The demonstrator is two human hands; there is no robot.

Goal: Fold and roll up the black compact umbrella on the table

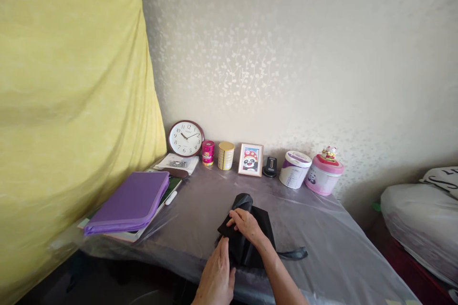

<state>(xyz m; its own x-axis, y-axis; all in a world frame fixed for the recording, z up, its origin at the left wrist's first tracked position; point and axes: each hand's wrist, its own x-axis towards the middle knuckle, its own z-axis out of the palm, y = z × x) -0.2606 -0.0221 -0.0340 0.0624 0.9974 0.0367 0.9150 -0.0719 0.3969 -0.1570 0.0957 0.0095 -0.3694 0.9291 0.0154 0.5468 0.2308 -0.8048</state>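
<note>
A black cloth item with straps lies bunched near the front of the covered table. One strap loops up at its back, and another trails to the right. My left hand is at the item's left front edge, its fingers together against the fabric; whether it pinches any of it is hidden. My right hand rests on top of the black item, fingers bent over a fold of it, just above and right of my left hand.
At the left lie a purple folder and papers. Along the wall stand a clock, a pink can, a yellow can, a framed panda picture, a black device and two tubs. A yellow curtain hangs left.
</note>
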